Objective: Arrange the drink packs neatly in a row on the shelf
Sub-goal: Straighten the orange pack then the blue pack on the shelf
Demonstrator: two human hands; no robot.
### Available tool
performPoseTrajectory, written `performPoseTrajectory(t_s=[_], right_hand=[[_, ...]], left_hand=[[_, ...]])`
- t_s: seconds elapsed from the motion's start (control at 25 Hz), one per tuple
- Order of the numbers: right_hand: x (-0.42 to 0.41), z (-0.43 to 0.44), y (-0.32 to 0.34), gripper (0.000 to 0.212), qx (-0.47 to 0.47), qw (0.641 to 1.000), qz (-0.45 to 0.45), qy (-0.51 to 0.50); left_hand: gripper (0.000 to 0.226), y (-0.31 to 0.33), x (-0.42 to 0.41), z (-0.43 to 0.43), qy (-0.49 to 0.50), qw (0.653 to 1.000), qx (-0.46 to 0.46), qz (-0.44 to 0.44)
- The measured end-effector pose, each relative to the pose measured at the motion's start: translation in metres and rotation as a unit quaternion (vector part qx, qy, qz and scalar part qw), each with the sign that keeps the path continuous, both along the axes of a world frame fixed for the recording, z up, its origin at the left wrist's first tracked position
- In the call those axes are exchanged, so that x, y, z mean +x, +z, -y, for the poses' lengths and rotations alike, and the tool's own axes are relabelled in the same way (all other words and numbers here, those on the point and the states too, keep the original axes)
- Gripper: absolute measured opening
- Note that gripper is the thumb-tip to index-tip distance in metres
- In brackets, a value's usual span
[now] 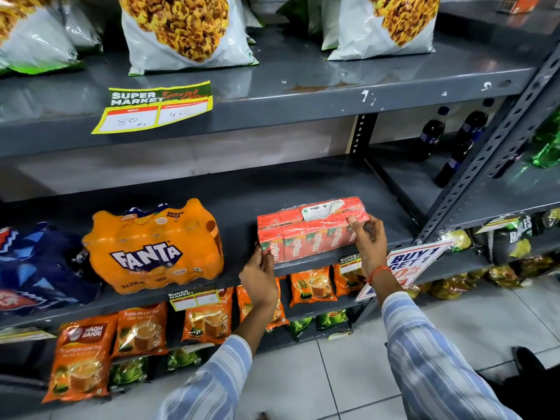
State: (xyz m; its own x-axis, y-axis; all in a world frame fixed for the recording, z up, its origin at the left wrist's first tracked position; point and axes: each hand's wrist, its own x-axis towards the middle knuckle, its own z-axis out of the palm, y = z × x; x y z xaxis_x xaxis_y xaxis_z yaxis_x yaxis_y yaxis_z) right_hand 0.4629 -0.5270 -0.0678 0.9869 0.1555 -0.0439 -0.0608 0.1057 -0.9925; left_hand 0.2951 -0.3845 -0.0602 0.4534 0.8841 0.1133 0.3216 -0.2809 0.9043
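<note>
A red shrink-wrapped Maaza carton pack point(309, 228) rests at the front edge of the grey middle shelf point(242, 189). My left hand point(259, 272) grips its lower left corner. At the pack's right end, my right hand point(368, 237) holds it with the thumb on top. Left of the red pack stands an orange Fanta bottle pack point(154, 245), with a gap between the two. A dark blue drink pack point(42, 265) lies at the far left of the same shelf.
Snack bags point(185, 28) line the upper shelf above a yellow price tag point(154, 106). Orange tea pouches point(142, 328) fill the shelf below. Dark soda bottles point(463, 140) stand in the right bay behind a perforated upright point(491, 156). A red offer sign point(406, 265) hangs near my right wrist.
</note>
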Motion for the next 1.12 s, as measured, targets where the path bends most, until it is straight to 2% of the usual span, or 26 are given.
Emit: performPoseTrajectory(t_s=[0.16,0.24,0.32,0.36,0.44,0.52,0.6,0.68,0.76,0.92,1.12], right_hand=[[-0.007,-0.004,0.011,0.027,0.011,1.0,-0.018,-0.018],[-0.019,-0.015,0.021,0.041,-0.008,0.996,-0.009,-0.089],[-0.042,-0.032,0.031,0.058,-0.082,0.98,0.043,-0.178],[-0.055,-0.045,0.031,0.056,-0.1,0.979,0.052,-0.172],[-0.088,-0.075,0.039,0.041,-0.123,0.989,0.026,-0.077],[-0.118,-0.12,0.04,0.048,-0.133,0.983,0.121,-0.029],[-0.15,-0.166,0.041,0.047,-0.124,0.973,0.194,0.009],[-0.186,-0.204,0.041,0.042,-0.061,0.983,0.163,0.052],[-0.208,-0.22,0.028,0.044,-0.042,0.99,0.11,0.075],[-0.214,-0.231,0.022,0.049,-0.032,0.996,0.028,0.078],[-0.213,-0.227,0.022,0.045,-0.007,0.995,-0.002,0.098]], left_hand=[[0.036,-0.003,-0.002,-0.005,-0.02,1.0,-0.008,0.011],[0.04,0.0,-0.005,-0.004,-0.042,0.999,-0.011,0.016],[0.047,0.007,-0.015,-0.005,-0.046,0.998,0.016,0.031],[0.049,0.012,-0.023,-0.008,-0.046,0.997,0.048,0.05],[0.051,0.024,-0.038,-0.019,-0.047,0.988,0.127,0.075],[0.057,0.034,-0.062,-0.044,-0.042,0.978,0.187,0.078],[0.067,0.041,-0.091,-0.078,-0.022,0.977,0.201,0.071],[0.075,0.042,-0.125,-0.119,0.02,0.979,0.196,0.054],[0.082,0.036,-0.154,-0.153,0.043,0.986,0.159,0.038],[0.083,0.024,-0.18,-0.198,-0.02,0.999,0.04,0.003],[0.072,0.023,-0.187,-0.218,-0.039,0.998,-0.017,0.04]])
